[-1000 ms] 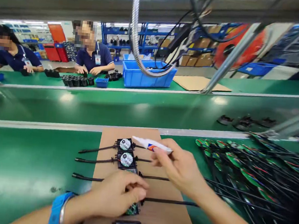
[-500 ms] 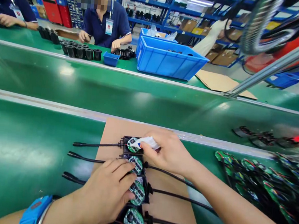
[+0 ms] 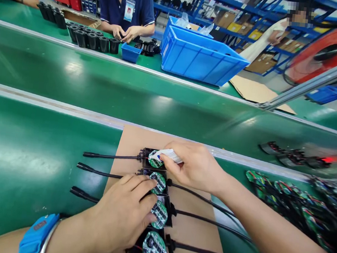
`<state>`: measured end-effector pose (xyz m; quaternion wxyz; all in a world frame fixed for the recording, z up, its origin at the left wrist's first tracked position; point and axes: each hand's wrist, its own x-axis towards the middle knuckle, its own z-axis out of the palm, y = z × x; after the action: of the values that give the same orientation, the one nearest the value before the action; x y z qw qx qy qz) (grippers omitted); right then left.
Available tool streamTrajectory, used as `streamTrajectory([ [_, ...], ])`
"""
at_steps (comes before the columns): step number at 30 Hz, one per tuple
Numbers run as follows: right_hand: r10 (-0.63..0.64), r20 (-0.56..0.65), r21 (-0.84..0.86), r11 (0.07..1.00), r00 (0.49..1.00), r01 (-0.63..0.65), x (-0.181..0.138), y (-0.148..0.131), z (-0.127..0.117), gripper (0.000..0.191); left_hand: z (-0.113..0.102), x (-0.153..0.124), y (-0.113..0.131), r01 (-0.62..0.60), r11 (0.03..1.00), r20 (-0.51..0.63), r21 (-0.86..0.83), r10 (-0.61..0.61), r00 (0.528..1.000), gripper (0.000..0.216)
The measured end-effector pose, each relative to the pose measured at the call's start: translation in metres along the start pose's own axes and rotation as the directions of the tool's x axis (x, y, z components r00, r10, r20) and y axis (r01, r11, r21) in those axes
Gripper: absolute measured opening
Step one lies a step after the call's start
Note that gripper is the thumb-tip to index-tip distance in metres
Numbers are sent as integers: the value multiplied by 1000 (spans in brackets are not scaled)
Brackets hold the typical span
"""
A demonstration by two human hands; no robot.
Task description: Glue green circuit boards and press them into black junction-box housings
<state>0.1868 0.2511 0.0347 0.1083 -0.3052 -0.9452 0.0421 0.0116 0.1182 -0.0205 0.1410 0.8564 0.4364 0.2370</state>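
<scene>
My right hand (image 3: 194,165) pinches a white squeeze tube (image 3: 171,155), its tip against the farthest round green circuit board (image 3: 155,163). That board lies on a black housing with a short black cable (image 3: 108,156) out to the left. My left hand (image 3: 126,210) curls over the row from the left. Its thumb and index finger press on the edge of the third circuit board (image 3: 160,214); another fingertip touches the second circuit board (image 3: 158,182). The nearest circuit board (image 3: 154,250) lies untouched below. Part of the housings is hidden beneath my left hand.
Brown cardboard (image 3: 194,234) lies under the row on the green bench (image 3: 36,137). More boards with wires (image 3: 287,193) are heaped at right. Across a green channel, a co-worker (image 3: 127,11) handles small parts beside black cylinders (image 3: 90,39) and a blue bin (image 3: 203,58).
The head view has tilted slightly downward and shifted left. The tube tip stays at the farthest board, and my left hand keeps its place. The co-worker's hands have come together.
</scene>
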Motion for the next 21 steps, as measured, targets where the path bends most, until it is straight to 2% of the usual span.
streamTrajectory([
  [6,-54,-13,-20,998,998,53,0,0,-2,30,0,0,-1,2,1000,-2,-20,-2,1000,27],
  [13,-67,35,-17,998,997,67,-7,0,-8,25,0,-1,-1,-2,1000,3,-24,2,1000,26],
  [21,-107,9,-40,993,994,107,-15,-2,-12,21,-1,-1,-2,3,1000,41,-21,-3,999,26],
])
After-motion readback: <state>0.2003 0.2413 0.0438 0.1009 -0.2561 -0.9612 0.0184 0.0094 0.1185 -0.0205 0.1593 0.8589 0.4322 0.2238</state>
